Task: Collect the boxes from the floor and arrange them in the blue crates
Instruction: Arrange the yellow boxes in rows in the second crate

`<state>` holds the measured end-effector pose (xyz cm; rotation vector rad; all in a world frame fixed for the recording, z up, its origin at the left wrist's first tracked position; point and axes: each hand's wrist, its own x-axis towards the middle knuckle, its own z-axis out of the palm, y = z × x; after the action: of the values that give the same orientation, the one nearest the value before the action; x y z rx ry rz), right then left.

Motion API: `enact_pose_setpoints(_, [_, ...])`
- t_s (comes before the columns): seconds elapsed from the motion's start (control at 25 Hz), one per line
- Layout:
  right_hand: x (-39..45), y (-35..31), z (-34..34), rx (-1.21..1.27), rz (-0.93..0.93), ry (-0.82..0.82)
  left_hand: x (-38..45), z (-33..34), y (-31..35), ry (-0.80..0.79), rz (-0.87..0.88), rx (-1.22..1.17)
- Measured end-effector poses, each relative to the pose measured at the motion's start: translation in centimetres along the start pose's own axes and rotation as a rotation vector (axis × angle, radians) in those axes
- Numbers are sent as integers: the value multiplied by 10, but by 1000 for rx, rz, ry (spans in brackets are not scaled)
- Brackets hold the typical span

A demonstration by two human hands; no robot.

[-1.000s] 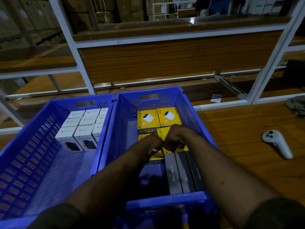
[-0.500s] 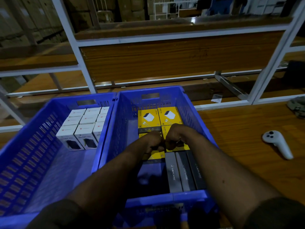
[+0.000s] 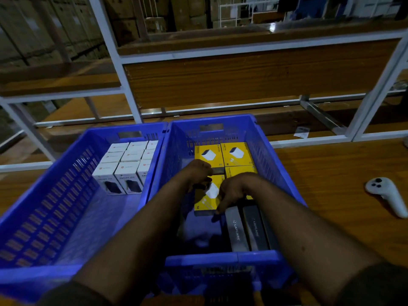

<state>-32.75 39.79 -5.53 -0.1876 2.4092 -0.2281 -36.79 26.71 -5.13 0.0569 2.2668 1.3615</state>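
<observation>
Two blue crates stand side by side on the wooden floor. The left crate holds several white boxes in rows at its far end. The right crate holds yellow boxes at the back and dark long boxes at the front right. Both my hands are inside the right crate on one yellow box. My left hand grips its far left edge. My right hand curls over its right side, fingertips at its near corner.
A white hand controller lies on the floor right of the crates. A white metal rack frame with wooden shelves stands just behind the crates. A small paper tag lies under the rack. Cardboard cartons are stacked far behind.
My hands, close together over the yellow boxes before, have drawn apart, and the near yellow box between them now shows its face. The camera has shifted slightly.
</observation>
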Motion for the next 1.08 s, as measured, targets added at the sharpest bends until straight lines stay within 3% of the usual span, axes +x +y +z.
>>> enact_pose_setpoints(0.4, [16, -26, 15, -14, -132, -41, -7, -23, -8, -33, -29, -15])
enact_pose_setpoints(0.52, [14, -20, 7, 326, -170, -19, -3, -23, -15, -30, -52, -30])
enact_pose_setpoints(0.68, [1, 3, -10, 888, -124, 197, -2, -27, -13, 10, 40, -121])
enact_pose_setpoints(0.84, [3, 16, -16, 1170, -14, 334, 2, -31, -16, 51, 26, -83])
enact_pose_setpoints(1.08, [3, 25, -25, 1554, 27, 481, 0, -32, -17, -12, -13, -33])
